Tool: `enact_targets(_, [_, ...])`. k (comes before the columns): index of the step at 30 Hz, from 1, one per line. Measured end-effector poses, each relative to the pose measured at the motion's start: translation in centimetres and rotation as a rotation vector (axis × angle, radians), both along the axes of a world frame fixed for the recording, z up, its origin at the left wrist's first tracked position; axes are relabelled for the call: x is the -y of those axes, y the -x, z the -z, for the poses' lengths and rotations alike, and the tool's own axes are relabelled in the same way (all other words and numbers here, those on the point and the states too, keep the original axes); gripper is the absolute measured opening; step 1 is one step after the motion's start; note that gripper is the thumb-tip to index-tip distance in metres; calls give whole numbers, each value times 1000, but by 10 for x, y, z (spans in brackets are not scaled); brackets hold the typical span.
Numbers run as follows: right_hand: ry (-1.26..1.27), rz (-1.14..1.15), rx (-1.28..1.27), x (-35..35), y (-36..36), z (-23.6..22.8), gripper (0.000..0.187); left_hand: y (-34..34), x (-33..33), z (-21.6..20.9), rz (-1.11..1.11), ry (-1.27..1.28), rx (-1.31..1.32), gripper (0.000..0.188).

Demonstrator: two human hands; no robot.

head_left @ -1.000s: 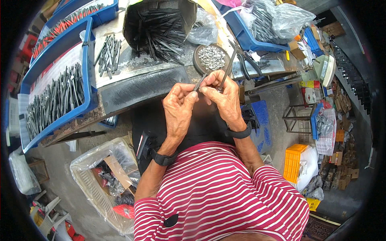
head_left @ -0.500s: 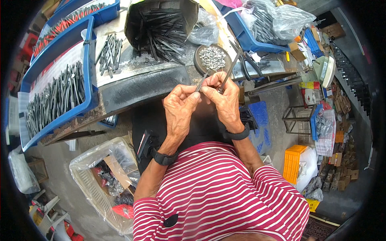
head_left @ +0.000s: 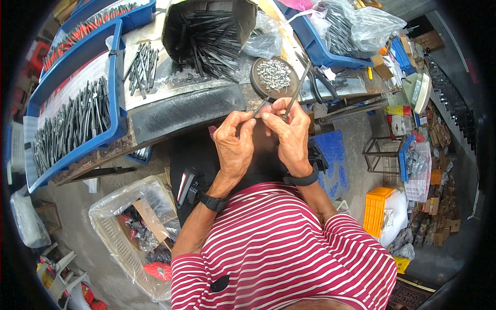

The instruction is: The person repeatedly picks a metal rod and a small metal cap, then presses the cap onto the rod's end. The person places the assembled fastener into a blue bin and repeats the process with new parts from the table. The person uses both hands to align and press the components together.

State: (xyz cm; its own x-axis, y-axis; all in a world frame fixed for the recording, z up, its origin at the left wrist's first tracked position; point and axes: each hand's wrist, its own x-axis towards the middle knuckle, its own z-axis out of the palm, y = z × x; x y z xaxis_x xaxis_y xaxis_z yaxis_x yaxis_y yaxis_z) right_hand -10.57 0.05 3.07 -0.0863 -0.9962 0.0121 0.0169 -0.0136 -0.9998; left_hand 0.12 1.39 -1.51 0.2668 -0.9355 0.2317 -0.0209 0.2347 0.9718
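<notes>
Over the bench's front edge, my left hand (head_left: 235, 147) pinches the end of a short, thin dark strip (head_left: 261, 107) between thumb and forefinger. My right hand (head_left: 291, 135) meets it from the other side, its fingertips at the strip. A long, slender dark tool (head_left: 295, 93) is gripped in that hand and slants up to the right; its exact kind is unclear. Just beyond the fingers sits a round brown dish (head_left: 254, 82) with many small silvery metal parts (head_left: 275, 75). Black-handled pliers (head_left: 323, 82) lie to the right.
A tipped container (head_left: 173, 36) spills black strips (head_left: 212, 44) at the back. Blue trays (head_left: 120, 116) with black and red pieces stand left; another blue tray (head_left: 330, 59) holds bagged strips. Below left is a plastic-lined crate (head_left: 111, 225); an orange crate (head_left: 376, 209) stands right.
My left thumb and forefinger have shifted along the strip, showing a wider gap behind their tips. My right hand has moved slightly down and right, still holding the slender tool.
</notes>
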Motion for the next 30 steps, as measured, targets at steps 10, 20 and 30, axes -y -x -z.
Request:
enact_targets(10, [8,-86,137,-5,2,-13,17,-3,-2,-10,98,-103,-258,8])
enact_targets(20, [1,-143,65,0,3,-8,24,-18,-2,-16,285,-224,-422,12])
enact_targets(30, [13,-159,106,4,4,-9,19,-17,-3,-14,277,-146,-365,13])
